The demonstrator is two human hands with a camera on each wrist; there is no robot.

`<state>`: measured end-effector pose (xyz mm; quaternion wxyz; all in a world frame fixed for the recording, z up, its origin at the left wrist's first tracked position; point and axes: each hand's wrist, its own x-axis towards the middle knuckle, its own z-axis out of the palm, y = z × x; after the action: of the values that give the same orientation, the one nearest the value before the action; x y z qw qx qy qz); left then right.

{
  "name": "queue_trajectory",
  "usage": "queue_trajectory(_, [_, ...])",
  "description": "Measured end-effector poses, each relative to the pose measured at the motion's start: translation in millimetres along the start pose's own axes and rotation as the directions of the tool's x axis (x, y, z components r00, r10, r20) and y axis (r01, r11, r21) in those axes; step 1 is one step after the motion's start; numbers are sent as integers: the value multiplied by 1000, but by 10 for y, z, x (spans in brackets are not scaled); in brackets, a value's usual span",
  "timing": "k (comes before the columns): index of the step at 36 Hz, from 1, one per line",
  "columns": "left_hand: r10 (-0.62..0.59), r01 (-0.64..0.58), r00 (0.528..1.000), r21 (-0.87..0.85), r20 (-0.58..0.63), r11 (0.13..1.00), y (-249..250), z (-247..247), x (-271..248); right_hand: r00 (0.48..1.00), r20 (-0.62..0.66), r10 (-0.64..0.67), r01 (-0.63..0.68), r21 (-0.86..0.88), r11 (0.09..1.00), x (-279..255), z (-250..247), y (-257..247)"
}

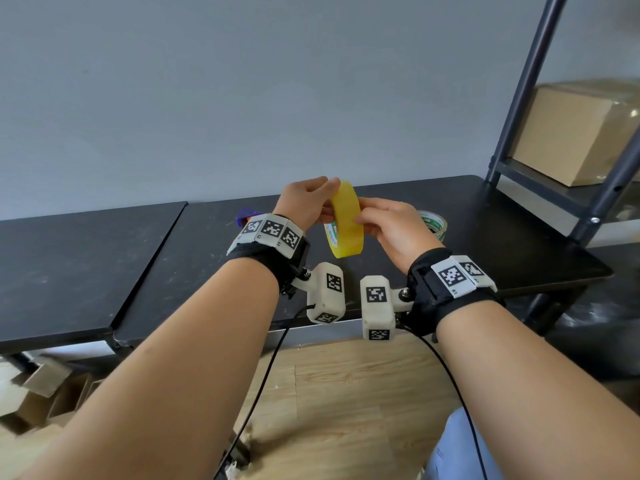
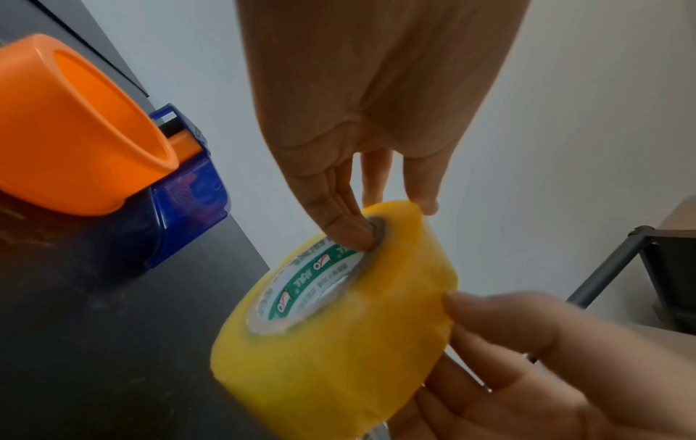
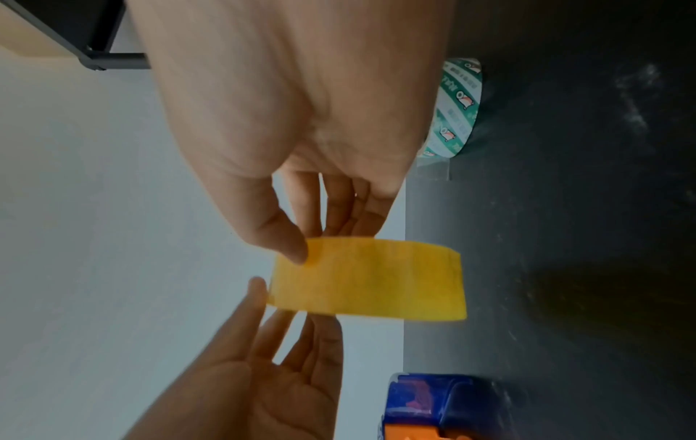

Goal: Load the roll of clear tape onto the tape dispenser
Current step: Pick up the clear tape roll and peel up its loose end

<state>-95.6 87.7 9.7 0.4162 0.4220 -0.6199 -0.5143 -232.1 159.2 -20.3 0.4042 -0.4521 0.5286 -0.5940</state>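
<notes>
The roll of clear tape (image 1: 346, 220), yellowish with a green-and-white printed core (image 2: 312, 279), is held on edge in the air above the black table (image 1: 485, 230). My left hand (image 1: 322, 199) grips it from the left, thumb (image 2: 350, 229) hooked into the core and fingers over the rim. From the right, my right hand (image 1: 360, 213) pinches the roll, thumb (image 3: 290, 247) on its outer band (image 3: 369, 279) and fingers behind. The tape dispenser (image 1: 246, 216), blue with an orange hub (image 2: 75, 134), lies on the table left of and behind my left wrist, apart from the roll.
A second, nearly spent roll (image 1: 434, 223) with the same green core stands on the table behind my right hand. A dark metal shelf (image 1: 512, 109) with a cardboard box (image 1: 581, 133) rises at the right. Cardboard scraps (image 1: 41, 393) lie on the floor at the lower left.
</notes>
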Motion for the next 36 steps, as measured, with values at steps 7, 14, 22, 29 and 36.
queue_trajectory(7, [15,-16,997,17,70,1000,21,91,-26,988,-144,54,-40,93,995,77,16,-56])
queue_trajectory(14, [10,-9,999,-4,39,1000,-17,88,2,993,-110,40,-32,71,997,39,6,-5])
queue_trajectory(22, [-9,9,1000,-54,-11,998,-34,55,44,1000,-26,14,-12,63,998,1,11,35])
queue_trajectory(29, [-55,43,996,-184,-63,982,-14,2,88,1000,-12,12,-12,45,999,11,-5,104])
queue_trajectory(36, [-38,40,999,-74,32,996,39,27,-20,995,-92,-38,43,55,998,36,3,86])
